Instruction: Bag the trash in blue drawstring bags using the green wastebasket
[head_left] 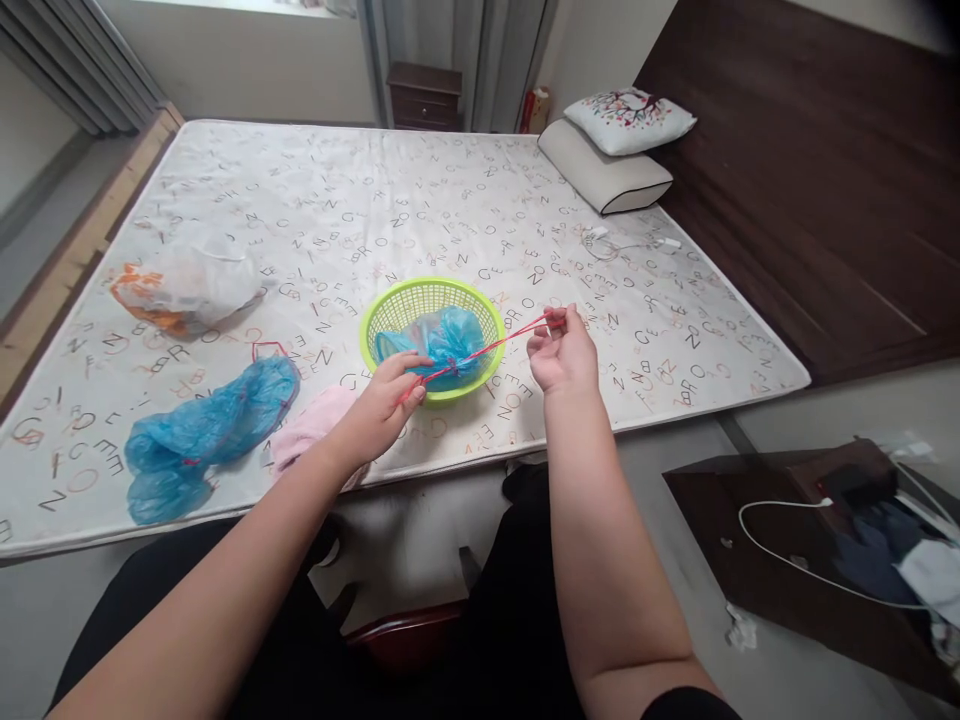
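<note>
head view: a red drawstring [517, 334] is stretched taut across a green basket [457, 395] on the bed [330, 200].
at far left a translucent bag [214, 275] with orange patches is seen, then a crumpled blue bag [214, 420] and a pink cloth [311, 430]. one side of the drawstring is pinched between thumb and fingers by the left hand [390, 395], at the basket's near left rim. inside the basket, a filled bag [457, 330] of blue plastic is gathered at the string. by the right hand [566, 350], past the right rim, the other side is pinched, palm upturned. farther right, a patterned cushion [630, 120] is propped on a pillow [604, 165].
</note>
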